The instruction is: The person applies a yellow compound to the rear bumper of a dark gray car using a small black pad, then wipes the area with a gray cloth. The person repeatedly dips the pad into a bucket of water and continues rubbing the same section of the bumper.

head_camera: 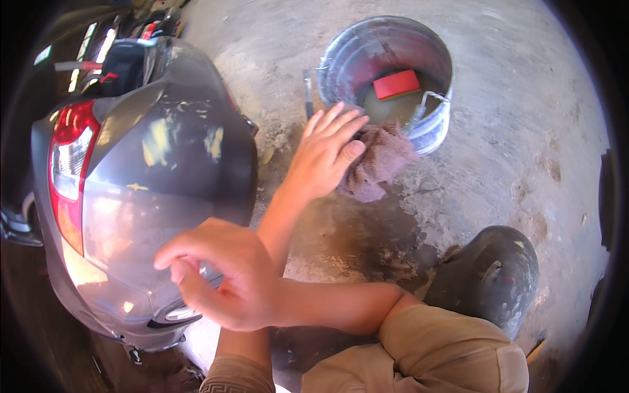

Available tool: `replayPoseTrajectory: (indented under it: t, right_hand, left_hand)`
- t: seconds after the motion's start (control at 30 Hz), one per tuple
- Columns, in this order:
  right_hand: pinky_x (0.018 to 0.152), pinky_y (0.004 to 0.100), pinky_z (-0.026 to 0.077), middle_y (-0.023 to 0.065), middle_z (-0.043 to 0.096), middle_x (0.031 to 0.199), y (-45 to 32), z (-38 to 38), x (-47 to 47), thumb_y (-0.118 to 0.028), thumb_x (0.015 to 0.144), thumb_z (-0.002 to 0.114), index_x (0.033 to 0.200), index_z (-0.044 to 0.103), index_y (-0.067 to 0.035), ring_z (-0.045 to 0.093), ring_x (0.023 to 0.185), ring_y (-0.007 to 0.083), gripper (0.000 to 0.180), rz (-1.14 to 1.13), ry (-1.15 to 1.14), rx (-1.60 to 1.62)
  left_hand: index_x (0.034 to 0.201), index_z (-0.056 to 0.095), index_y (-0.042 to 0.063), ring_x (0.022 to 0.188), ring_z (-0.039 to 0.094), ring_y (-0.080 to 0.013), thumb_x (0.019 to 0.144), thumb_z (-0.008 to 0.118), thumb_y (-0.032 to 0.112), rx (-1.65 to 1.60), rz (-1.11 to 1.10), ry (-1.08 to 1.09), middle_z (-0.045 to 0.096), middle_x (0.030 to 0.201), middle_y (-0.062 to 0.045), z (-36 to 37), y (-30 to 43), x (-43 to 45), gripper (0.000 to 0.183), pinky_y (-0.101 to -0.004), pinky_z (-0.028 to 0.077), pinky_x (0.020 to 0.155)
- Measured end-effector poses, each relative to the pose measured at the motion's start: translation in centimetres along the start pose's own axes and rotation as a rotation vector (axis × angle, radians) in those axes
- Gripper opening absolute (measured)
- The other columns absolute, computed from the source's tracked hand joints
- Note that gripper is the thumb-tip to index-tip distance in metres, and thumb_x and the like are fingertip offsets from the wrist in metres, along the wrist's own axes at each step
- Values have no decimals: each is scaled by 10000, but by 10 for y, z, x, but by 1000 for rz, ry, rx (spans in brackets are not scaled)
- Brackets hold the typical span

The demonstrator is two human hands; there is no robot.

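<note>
My left hand (327, 152) is stretched palm down with its fingers apart near the front rim of a metal bucket (339, 54). A damp brownish cloth (378, 162) hangs over that rim beside my left thumb; whether they touch is unclear. Inside the bucket, a red sponge block (397, 84) lies in cloudy water. My right hand (231, 275), blurred, is curled across my left forearm, thumb close to the forefinger. It is over the lower part of a grey car bumper (132, 216), and its palm side is hidden. Pale filler patches (158, 142) mark the bumper.
A red and clear tail light (71, 157) is set in the car's corner at left. Wet concrete floor (363, 240) lies below the bucket. A dark, scuffed boot (486, 280) stands at lower right, beside my tan-clothed knee (452, 344). The bucket's wire handle (417, 115) hangs at its side.
</note>
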State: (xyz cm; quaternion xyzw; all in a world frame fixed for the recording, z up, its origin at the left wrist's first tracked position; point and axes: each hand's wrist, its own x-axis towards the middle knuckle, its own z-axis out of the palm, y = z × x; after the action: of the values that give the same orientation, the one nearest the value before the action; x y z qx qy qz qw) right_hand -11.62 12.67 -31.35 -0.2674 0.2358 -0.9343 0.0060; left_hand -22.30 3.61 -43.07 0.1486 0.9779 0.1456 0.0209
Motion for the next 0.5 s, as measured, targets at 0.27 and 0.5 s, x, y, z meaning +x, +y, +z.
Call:
replayPoseTrajectory:
  t: [0.27,0.5]
  right_hand:
    - [758,277,538,107,761,924,25,-12,4,-115,1076,641,1114,746,36,716,814,146,188,46,-36,-37]
    - [741,259,527,78,735,865,47,-24,17,-199,1146,585,1124,728,43,687,813,106,281,166,-2,-12]
  left_hand:
    - [1582,559,82,1613,366,-393,1105,575,497,20,-1,227,490,1679,-201,-20,0,-16,634,-549,216,1339]
    - [1618,451,-34,1611,344,-425,1027,676,419,1096,-635,488,436,1697,-255,-158,-65,-92,778,-632,208,1314]
